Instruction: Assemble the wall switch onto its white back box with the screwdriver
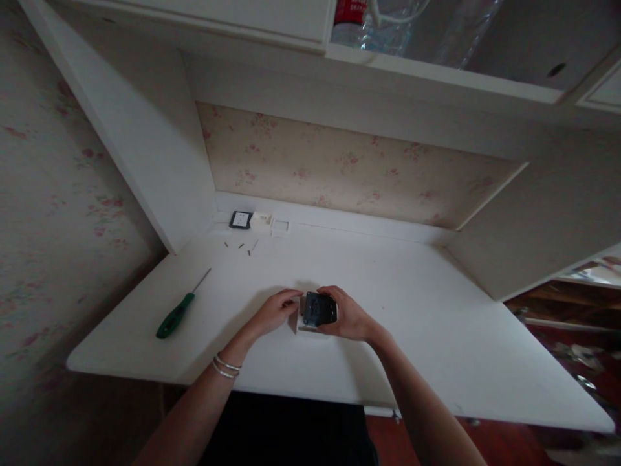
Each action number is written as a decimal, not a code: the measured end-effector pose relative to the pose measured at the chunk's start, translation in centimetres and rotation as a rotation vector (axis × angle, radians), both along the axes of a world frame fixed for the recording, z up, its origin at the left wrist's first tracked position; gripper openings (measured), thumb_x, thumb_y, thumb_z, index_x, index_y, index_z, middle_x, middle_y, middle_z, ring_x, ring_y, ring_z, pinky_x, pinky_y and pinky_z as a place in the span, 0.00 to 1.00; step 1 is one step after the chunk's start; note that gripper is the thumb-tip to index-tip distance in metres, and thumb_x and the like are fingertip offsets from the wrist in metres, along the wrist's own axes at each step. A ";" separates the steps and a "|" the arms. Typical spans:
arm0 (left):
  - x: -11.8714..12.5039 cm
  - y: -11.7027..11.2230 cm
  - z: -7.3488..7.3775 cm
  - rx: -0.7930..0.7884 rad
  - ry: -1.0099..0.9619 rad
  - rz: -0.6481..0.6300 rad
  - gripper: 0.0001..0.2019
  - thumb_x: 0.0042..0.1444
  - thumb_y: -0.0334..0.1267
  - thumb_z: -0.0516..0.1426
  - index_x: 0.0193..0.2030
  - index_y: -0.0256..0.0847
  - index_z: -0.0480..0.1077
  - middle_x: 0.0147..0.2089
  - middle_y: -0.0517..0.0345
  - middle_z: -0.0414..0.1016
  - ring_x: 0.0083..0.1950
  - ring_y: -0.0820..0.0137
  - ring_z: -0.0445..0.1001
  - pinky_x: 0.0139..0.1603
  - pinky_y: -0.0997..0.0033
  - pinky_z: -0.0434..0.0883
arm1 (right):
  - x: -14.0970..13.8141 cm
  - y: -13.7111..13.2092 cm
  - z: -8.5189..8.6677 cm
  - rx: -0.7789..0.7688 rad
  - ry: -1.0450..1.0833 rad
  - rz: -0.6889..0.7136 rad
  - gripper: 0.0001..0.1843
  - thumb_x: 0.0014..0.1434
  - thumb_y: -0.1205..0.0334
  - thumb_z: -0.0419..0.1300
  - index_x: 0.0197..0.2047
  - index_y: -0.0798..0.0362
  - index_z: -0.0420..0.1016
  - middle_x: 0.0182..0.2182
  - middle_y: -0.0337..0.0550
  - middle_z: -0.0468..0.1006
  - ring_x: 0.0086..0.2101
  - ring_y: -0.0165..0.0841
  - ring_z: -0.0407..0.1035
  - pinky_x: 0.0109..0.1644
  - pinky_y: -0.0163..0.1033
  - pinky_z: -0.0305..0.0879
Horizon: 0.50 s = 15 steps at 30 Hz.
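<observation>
Over the white desk (427,310), the right hand (351,315) grips a black part (319,310), the left hand (275,310) curled alongside, grip unclear.

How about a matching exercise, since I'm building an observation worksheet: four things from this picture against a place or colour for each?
Things:
1. Screwdriver
2. Dark square piece
3. Silver bangles
4. Socket plate

Places and colours:
A. Around the left wrist
B. Near the back edge of the white table
C. Has a green handle
D. Between the thumb and fingers of the right hand

Right pairs: 1-C, 2-D, 3-A, 4-B.
</observation>
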State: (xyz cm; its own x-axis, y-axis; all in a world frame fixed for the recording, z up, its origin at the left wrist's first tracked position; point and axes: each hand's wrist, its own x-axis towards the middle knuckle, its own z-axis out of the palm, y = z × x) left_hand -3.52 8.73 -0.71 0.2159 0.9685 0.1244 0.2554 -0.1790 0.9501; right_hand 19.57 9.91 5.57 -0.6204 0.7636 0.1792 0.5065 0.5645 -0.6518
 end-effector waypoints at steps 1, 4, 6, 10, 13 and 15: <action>0.0 0.0 0.0 -0.001 -0.007 -0.005 0.16 0.55 0.30 0.55 0.50 0.39 0.73 0.51 0.51 0.75 0.50 0.65 0.73 0.51 0.68 0.68 | -0.2 -0.1 0.1 0.007 0.007 0.012 0.39 0.39 0.61 0.70 0.55 0.52 0.63 0.48 0.47 0.69 0.48 0.39 0.65 0.53 0.46 0.62; 0.1 0.0 0.0 0.005 -0.011 -0.020 0.17 0.53 0.27 0.54 0.49 0.38 0.73 0.48 0.52 0.76 0.47 0.66 0.74 0.48 0.69 0.69 | -1.0 -0.3 0.1 0.008 0.016 0.030 0.38 0.39 0.62 0.69 0.54 0.52 0.64 0.48 0.47 0.70 0.47 0.39 0.65 0.52 0.45 0.62; 0.0 -0.1 0.0 0.014 0.001 -0.026 0.17 0.52 0.27 0.54 0.49 0.38 0.73 0.47 0.52 0.76 0.46 0.67 0.74 0.47 0.69 0.70 | -1.4 -0.4 0.0 0.001 0.007 0.031 0.37 0.38 0.62 0.69 0.54 0.52 0.64 0.47 0.47 0.70 0.47 0.39 0.66 0.52 0.45 0.62; -0.1 0.0 0.0 0.037 0.018 -0.013 0.16 0.53 0.28 0.55 0.48 0.39 0.74 0.48 0.52 0.76 0.48 0.65 0.74 0.50 0.67 0.69 | -1.7 -0.3 -0.1 -0.006 -0.012 0.043 0.36 0.38 0.62 0.69 0.53 0.51 0.65 0.47 0.47 0.70 0.47 0.40 0.65 0.52 0.46 0.62; -0.2 -0.1 0.0 0.041 0.034 -0.002 0.16 0.54 0.30 0.55 0.49 0.40 0.73 0.49 0.52 0.75 0.49 0.65 0.74 0.51 0.66 0.69 | -1.5 -0.4 0.0 0.003 -0.025 0.043 0.36 0.39 0.63 0.69 0.53 0.51 0.65 0.47 0.47 0.70 0.48 0.41 0.65 0.53 0.47 0.61; -0.1 -0.1 0.0 0.044 0.057 -0.002 0.15 0.55 0.32 0.55 0.49 0.40 0.73 0.49 0.52 0.75 0.49 0.65 0.74 0.50 0.66 0.69 | -1.4 -0.5 0.2 0.005 -0.036 0.042 0.36 0.38 0.65 0.68 0.53 0.51 0.65 0.48 0.47 0.70 0.48 0.41 0.65 0.53 0.48 0.60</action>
State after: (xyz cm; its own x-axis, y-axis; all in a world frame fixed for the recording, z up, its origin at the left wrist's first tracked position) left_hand -3.67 8.62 -0.67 0.2257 0.9619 0.1545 0.3080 -0.2209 0.9254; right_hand 18.14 9.41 5.75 -0.6578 0.7361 0.1597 0.5057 0.5887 -0.6307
